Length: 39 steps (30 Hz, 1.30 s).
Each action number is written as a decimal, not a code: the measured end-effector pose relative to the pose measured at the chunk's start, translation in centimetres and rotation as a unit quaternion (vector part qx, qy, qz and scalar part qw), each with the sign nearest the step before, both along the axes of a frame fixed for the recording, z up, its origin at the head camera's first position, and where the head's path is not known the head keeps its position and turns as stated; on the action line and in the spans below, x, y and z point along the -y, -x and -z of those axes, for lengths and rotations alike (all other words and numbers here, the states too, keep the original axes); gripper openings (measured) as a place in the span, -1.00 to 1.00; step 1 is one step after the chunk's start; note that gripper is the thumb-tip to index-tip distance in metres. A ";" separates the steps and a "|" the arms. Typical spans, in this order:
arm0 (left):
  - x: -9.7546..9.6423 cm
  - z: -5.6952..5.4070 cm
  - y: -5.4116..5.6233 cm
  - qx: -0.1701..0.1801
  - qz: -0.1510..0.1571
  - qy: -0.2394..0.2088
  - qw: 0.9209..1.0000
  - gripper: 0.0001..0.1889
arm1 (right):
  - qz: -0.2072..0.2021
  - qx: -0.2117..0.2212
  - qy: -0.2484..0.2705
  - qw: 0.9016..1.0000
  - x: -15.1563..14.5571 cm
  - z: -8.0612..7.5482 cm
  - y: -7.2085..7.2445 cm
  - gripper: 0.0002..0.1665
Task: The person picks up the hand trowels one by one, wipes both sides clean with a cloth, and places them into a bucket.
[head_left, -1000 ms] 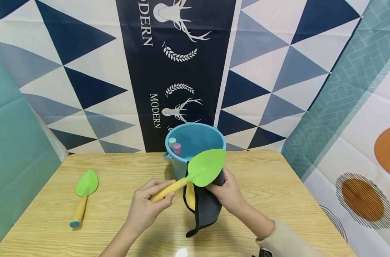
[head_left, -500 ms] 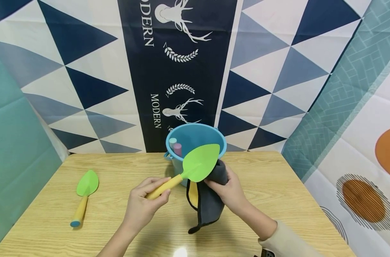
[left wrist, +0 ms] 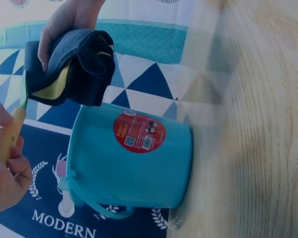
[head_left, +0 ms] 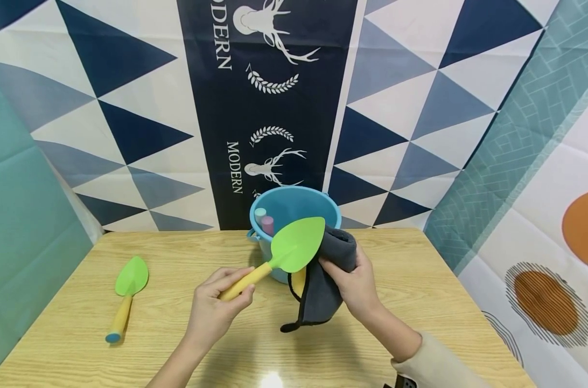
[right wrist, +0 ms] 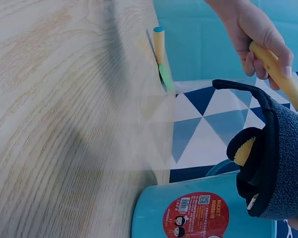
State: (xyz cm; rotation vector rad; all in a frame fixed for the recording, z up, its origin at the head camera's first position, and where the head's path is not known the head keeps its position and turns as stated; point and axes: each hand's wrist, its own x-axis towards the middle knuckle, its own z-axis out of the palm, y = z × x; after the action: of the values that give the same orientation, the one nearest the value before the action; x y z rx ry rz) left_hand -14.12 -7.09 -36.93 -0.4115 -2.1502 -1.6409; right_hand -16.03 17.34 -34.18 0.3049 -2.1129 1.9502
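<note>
My left hand (head_left: 217,306) grips the yellow handle of a small toy trowel (head_left: 298,245). Its green leaf-shaped blade points up and to the right. In my right hand (head_left: 358,283) is a folded dark grey cloth (head_left: 324,293) with black edging and a yellow inner side. The cloth lies right by the blade's tip and right edge; in the left wrist view the cloth (left wrist: 77,64) meets the thin edge of the blade. Part of the blade's back is hidden. Behind both hands stands a blue bucket (head_left: 301,202), partly covered by the trowel and cloth.
Two stick-like things, one pale green (head_left: 260,214) and one pink (head_left: 267,226), lean inside the bucket's left side. A second green trowel (head_left: 132,277) with a yellow handle lies at the left of the wooden table (head_left: 187,253). Patterned cloth walls enclose the table.
The cloth and my right hand have moved up and slightly right. The trowel has shifted a little left, so its blade covers less of the cloth.
</note>
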 end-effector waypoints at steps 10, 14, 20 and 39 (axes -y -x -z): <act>-0.3 0.0 0.1 -0.027 -0.013 -0.005 1.000 -0.66 | -0.022 -0.010 -0.014 1.000 0.8 0.5 -0.3 -0.39; -0.4 0.0 0.2 -0.045 -0.021 -0.004 0.999 -0.65 | -0.036 -0.017 -0.021 0.999 1.1 0.8 -0.4 -0.38; -0.6 0.0 0.3 -0.057 -0.028 -0.008 0.998 -0.65 | -0.044 -0.023 -0.042 0.998 1.4 1.3 -0.4 -0.40; -1.3 -0.3 0.5 -0.061 -0.029 -0.025 0.997 -0.65 | -0.073 -0.022 -0.066 0.995 2.3 1.9 -0.8 -0.40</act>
State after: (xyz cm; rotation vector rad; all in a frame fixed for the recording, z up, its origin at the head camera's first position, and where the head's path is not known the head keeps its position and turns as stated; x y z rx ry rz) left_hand -14.62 -5.78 -36.66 -0.4207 -2.0093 -1.5919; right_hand -15.23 15.04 -36.13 0.5381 -2.2524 1.8645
